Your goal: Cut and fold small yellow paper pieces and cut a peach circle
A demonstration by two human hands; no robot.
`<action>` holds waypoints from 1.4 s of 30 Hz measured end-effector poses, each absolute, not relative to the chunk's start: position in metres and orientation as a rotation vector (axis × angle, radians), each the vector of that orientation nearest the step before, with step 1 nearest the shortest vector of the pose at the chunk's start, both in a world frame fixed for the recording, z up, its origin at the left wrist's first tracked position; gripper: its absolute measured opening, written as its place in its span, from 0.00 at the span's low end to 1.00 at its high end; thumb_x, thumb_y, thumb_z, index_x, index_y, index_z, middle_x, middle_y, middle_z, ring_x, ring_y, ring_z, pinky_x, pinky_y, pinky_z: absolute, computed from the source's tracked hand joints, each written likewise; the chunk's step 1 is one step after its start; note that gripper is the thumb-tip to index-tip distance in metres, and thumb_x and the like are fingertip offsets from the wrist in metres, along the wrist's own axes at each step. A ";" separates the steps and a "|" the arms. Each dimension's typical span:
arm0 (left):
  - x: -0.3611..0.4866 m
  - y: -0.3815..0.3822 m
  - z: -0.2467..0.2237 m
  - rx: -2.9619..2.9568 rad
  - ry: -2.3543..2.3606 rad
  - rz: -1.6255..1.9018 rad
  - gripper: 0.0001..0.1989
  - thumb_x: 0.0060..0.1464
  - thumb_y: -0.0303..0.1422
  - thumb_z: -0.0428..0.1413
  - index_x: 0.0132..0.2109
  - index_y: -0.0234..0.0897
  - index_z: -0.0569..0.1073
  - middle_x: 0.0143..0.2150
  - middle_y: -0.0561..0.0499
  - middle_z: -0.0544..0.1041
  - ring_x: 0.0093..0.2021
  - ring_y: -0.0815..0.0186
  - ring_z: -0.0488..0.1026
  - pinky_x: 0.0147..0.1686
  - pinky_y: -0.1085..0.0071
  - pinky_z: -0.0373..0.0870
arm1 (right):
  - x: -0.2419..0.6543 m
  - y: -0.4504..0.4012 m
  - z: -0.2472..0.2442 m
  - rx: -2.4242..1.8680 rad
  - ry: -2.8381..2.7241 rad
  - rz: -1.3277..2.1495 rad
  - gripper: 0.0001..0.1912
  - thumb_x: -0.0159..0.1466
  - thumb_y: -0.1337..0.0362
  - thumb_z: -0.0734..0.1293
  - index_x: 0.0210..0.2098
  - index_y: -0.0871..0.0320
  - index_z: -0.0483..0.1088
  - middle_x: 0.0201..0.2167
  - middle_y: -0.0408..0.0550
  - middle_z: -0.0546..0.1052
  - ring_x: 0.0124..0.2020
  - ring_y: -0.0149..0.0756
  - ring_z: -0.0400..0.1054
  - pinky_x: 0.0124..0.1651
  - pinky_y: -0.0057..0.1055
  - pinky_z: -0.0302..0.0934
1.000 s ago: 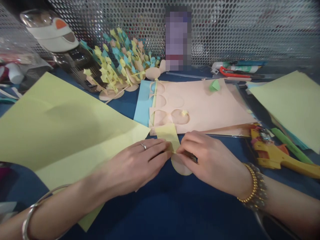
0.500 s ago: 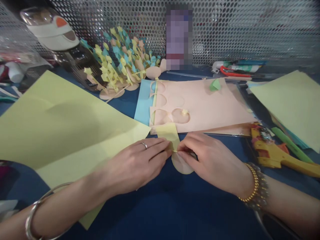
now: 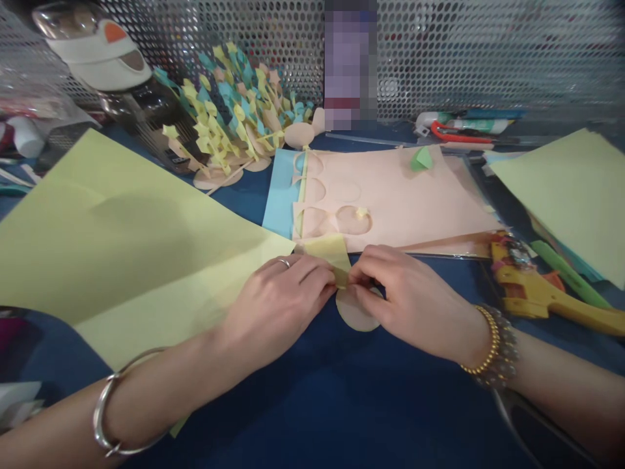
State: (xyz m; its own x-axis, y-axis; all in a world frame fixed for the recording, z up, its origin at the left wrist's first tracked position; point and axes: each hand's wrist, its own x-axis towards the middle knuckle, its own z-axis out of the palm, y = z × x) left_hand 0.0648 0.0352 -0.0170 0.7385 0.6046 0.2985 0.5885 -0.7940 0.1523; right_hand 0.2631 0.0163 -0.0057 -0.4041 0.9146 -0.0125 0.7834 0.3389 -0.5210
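A small yellow paper piece (image 3: 325, 247) stands out between my hands, its near edge pinched. My left hand (image 3: 286, 293), with a ring on one finger, closes its fingertips on the left side of that edge. On the right side, the thumb and fingers of my right hand (image 3: 398, 293) grip the same edge. Just below lies a pale paper disc (image 3: 355, 314), partly covered by my right thumb. A big yellow-green sheet (image 3: 122, 228) extends under and beside my left hand. The fingertips hide the exact fold of the yellow paper.
Pink sheets (image 3: 405, 195) with cut-out ovals lie ahead, bearing a green folded scrap (image 3: 421, 159). Small paper stars on stems (image 3: 234, 117) stand behind, beside a dark bottle (image 3: 141, 111). At right are a yellow glue gun (image 3: 527, 286) and stacked yellow paper (image 3: 571, 195).
My left forearm and its bangle have shifted rightward, and the left fingers are more curled. Both hands keep pinching the yellow paper's edge. The whole view has moved slightly.
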 end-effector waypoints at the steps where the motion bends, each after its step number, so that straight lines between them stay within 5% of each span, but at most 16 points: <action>1: 0.065 0.035 -0.017 2.900 0.995 0.508 0.09 0.62 0.30 0.47 0.43 0.33 0.72 0.40 0.46 0.77 0.42 0.60 0.74 0.38 0.63 0.73 | 0.263 0.016 -0.006 -1.522 -2.326 0.662 0.05 0.61 0.72 0.62 0.29 0.59 0.67 0.31 0.44 0.69 0.34 0.33 0.63 0.38 0.32 0.56; 23: 0.064 0.034 -0.021 2.935 0.999 0.420 0.08 0.59 0.25 0.50 0.45 0.33 0.70 0.44 0.46 0.74 0.44 0.59 0.72 0.41 0.62 0.72 | 0.260 0.006 -0.001 -1.207 -2.738 -0.127 0.13 0.62 0.75 0.58 0.25 0.59 0.67 0.24 0.47 0.67 0.26 0.37 0.58 0.28 0.34 0.53; 36: 0.048 0.028 -0.015 3.138 0.679 0.251 0.20 0.58 0.25 0.49 0.57 0.30 0.65 0.57 0.41 0.70 0.57 0.55 0.66 0.58 0.57 0.64 | 0.265 0.010 -0.005 -1.275 -2.708 0.083 0.07 0.63 0.72 0.62 0.31 0.60 0.71 0.29 0.47 0.71 0.32 0.39 0.64 0.33 0.34 0.58; 42: 0.049 0.028 -0.013 3.105 0.698 0.299 0.17 0.60 0.27 0.47 0.55 0.29 0.68 0.55 0.41 0.72 0.56 0.55 0.68 0.56 0.57 0.68 | 0.264 0.012 -0.006 -1.262 -2.681 0.098 0.09 0.65 0.70 0.62 0.31 0.61 0.72 0.28 0.47 0.71 0.31 0.38 0.64 0.33 0.34 0.58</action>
State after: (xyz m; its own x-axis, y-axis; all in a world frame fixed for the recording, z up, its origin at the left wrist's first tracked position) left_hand 0.0493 0.0280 -0.0126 0.8873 0.4186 0.1937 0.4288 -0.9033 -0.0123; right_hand 0.2637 0.0118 -0.0056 -0.6248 0.7697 0.1308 0.7582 0.6382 -0.1339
